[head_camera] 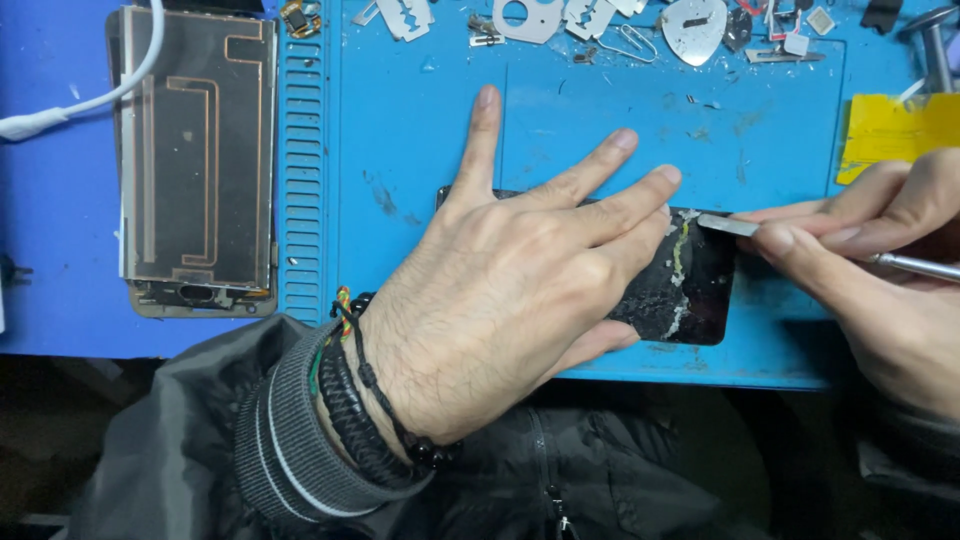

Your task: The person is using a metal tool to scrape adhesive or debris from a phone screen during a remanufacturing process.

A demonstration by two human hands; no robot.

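- Head view: our left hand [500,290] lies flat & spread, palm down, on a dark phone panel [700,290] at the near edge of the blue work mat [420,160]. Fingers are splayed wide, nothing gripped; the hand just presses the panel down, covering most of its left part.
- Panel's right end shows past our fingers: black, rounded corner, w/ pale crumbly residue and a yellow-green streak across it.
- Our right hand [880,270] comes in from the right, thumb & fingers pinched tight around a thin metal scraper tool [760,230]. Its flat blade tip touches the panel's upper right edge, just beside the streak; the shiny handle runs off to the right behind our fingers.
- Left wrist: dark braided bracelets [365,400], one w/ coloured thread, over a grey ribbed cuff of a dark jacket.
- Far left, well apart: an opened phone body [200,150] w/ copper-lined backing, partly on the mat; a white cable [90,100] crosses its top corner.
- Top edge of mat: scattered metal picks and small parts [560,20].
- Upper right: a yellow sheet [890,130], near our right hand; can't tell what it is.
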